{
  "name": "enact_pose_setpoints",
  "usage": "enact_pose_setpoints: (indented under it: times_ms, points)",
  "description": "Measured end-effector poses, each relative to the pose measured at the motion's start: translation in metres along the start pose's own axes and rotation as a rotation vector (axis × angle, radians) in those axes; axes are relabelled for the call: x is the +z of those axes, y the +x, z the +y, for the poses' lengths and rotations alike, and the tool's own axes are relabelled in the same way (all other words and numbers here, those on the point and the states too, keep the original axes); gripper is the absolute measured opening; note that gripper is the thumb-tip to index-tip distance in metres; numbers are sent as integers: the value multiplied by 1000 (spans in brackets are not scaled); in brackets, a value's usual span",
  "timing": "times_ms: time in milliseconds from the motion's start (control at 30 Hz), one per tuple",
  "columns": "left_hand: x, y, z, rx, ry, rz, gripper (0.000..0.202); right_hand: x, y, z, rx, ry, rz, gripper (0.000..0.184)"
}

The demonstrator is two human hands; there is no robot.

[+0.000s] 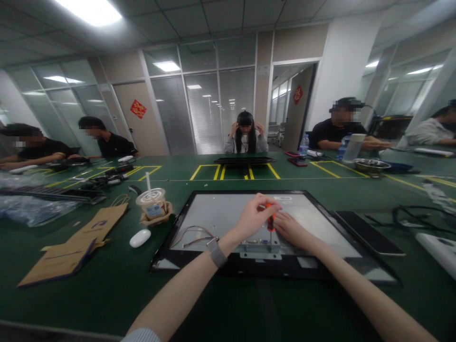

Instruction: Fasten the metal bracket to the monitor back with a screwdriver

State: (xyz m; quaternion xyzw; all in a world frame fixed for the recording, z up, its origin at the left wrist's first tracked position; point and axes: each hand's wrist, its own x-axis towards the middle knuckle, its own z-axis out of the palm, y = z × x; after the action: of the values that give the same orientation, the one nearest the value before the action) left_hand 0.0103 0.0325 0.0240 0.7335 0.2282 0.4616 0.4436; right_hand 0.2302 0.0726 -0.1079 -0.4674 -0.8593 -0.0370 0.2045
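A flat monitor panel (313, 216) lies back-up on the green table, its metal rear plate showing inside a black frame. An orange-handled screwdriver (270, 222) stands upright on a metal bracket (260, 246) near the panel's front edge. My left hand (253, 216) is closed round the top of the handle. My right hand (290, 229) is closed beside the shaft, its fingers touching the lower part of the handle. Thin coloured wires (192, 235) trail over the panel's left side.
A lidded drink cup with a straw (152, 203), a white mouse (140, 238) and brown paper bags (76, 240) lie to the left. A black phone (368, 232) and cables (416, 219) lie to the right. Several other people sit round the table's far sides.
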Motion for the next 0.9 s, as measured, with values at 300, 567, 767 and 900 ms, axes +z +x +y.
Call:
enact_pose_setpoints:
  times_ms: [300,567,767,900]
  points:
    - [1,3,-9,-68,-254,-24,25,-5,2,-3,6,6,-42,44]
    - [-4,2,-2,-2,24,88,18,-7,1,-4,-1,22,-30,42]
    - [-9,5,-7,-23,-114,-6,24,-6,0,-3,16,13,-27,43]
    - [-7,5,-10,-41,-154,-31,23,-5,1,-1,-5,22,-46,40]
